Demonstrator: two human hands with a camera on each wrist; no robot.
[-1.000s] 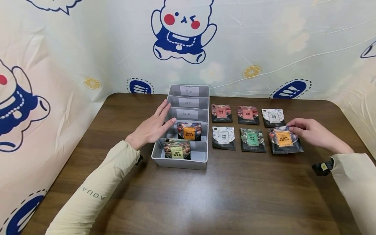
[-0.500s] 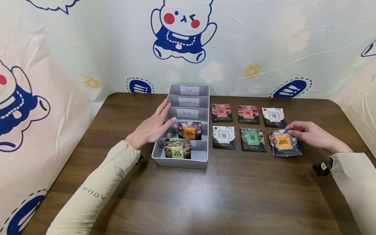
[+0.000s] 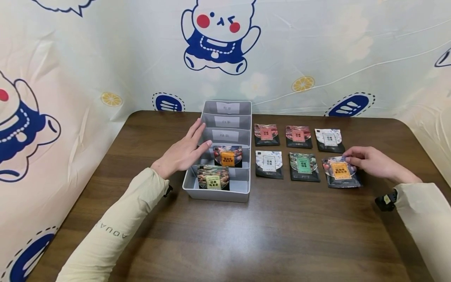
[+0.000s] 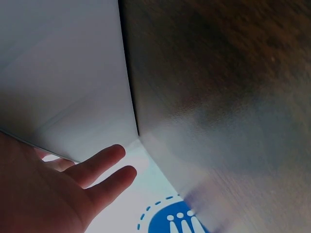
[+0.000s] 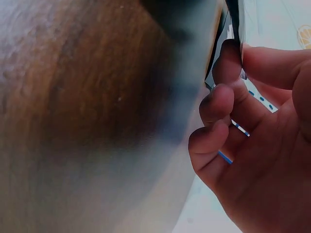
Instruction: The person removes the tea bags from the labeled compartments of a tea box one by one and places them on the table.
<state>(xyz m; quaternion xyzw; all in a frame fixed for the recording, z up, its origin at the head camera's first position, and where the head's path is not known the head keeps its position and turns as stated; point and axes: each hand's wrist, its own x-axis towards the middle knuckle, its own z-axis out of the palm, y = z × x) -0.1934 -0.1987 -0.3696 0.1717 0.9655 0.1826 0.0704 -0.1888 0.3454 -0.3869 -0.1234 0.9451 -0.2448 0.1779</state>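
My right hand [image 3: 375,162] pinches the upper right corner of an orange-labelled tea packet [image 3: 340,173] at the right end of the front row. In the right wrist view thumb and index finger meet on the edge of that packet [image 5: 236,22], while the other fingers curl below. My left hand [image 3: 181,152] rests with straight, spread fingers against the left side of a grey compartment box [image 3: 216,195]. Inside the box stand another orange-labelled packet [image 3: 228,156] and, in the front compartment, a light-green-labelled packet [image 3: 213,179].
Right of the box lie two red-labelled packets [image 3: 266,135], two white packets [image 3: 269,164] and a green-labelled packet [image 3: 303,166]. Paper labels [image 3: 227,107] mark the rear compartments. A patterned cloth [image 3: 282,47] hangs behind the wooden table [image 3: 218,239].
My right hand and the orange-labelled packet have moved slightly toward the table's front, and the packet has turned a little. The left hand stays against the box.
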